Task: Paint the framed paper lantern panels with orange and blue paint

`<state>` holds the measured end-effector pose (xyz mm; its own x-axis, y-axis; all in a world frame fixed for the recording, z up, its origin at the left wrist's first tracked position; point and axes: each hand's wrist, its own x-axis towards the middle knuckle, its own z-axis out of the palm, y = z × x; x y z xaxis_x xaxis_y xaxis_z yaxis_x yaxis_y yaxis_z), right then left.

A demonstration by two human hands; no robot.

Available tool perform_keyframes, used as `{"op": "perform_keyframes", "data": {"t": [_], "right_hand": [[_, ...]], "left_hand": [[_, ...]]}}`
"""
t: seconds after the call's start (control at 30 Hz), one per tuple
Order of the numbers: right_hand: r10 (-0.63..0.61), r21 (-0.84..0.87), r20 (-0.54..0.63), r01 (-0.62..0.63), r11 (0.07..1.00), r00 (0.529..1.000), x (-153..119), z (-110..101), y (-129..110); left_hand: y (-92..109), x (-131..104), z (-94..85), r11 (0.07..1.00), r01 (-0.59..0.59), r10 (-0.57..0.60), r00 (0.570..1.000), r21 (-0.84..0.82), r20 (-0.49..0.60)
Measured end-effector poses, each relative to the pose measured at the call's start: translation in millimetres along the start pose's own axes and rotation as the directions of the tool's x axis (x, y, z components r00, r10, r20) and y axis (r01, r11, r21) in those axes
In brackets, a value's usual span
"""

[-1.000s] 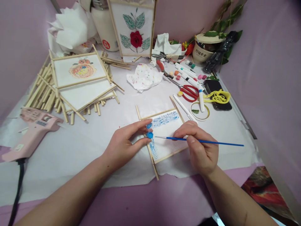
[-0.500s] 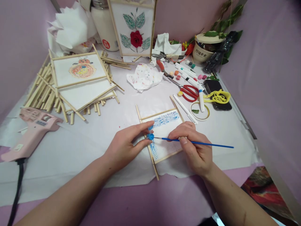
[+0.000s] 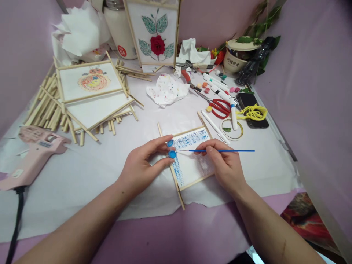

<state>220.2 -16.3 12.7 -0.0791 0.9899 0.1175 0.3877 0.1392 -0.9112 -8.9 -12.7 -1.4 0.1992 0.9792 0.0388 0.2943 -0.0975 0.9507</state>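
Between its thumb and fingers, my left hand (image 3: 145,161) holds a small blue paint pot (image 3: 172,154) with its round lid (image 3: 170,143) just above, over the left side of a wood-framed white panel (image 3: 189,161). Blue dabs of paint run along the panel's top and left edges. My right hand (image 3: 225,161) grips a thin blue paintbrush (image 3: 233,150) over the panel's right part. The brush lies nearly level, its tip pointing left, a little to the right of the pot. My right fingers hide part of the panel.
On the left are a pink glue gun (image 3: 35,157), wooden sticks (image 3: 49,106) and a framed drawing (image 3: 90,81). Behind stand a rose panel (image 3: 155,36) and crumpled tissue (image 3: 167,90). Red scissors (image 3: 220,108), markers (image 3: 233,113), tape (image 3: 240,134) and a phone (image 3: 257,123) lie right.
The brush tip has come away from the paint pot, and my right hand has moved up and left. My left hand has shifted slightly up and left with the pot and lid.
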Motion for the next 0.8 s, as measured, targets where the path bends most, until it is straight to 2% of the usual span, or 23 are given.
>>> {"op": "perform_keyframes", "data": {"t": [0.13,0.27,0.8], "right_hand": [[0.009,-0.010,0.014,-0.009,1.000,1.000,1.2,2.0,1.8],[0.003,-0.023,0.028,-0.002,1.000,1.000,1.4,2.4,2.3],[-0.049,-0.014,0.049,0.050,0.999,0.998,0.0,2.1,-0.2]], "left_hand": [[1.4,1.9,1.6,0.989,0.029,-0.039,0.997,-0.147,-0.067],[2.3,2.5,2.3,0.971,0.047,-0.069,0.994,-0.233,-0.087],[2.4,2.5,2.2,0.967,0.065,-0.085,0.994,-0.247,-0.072]]}}
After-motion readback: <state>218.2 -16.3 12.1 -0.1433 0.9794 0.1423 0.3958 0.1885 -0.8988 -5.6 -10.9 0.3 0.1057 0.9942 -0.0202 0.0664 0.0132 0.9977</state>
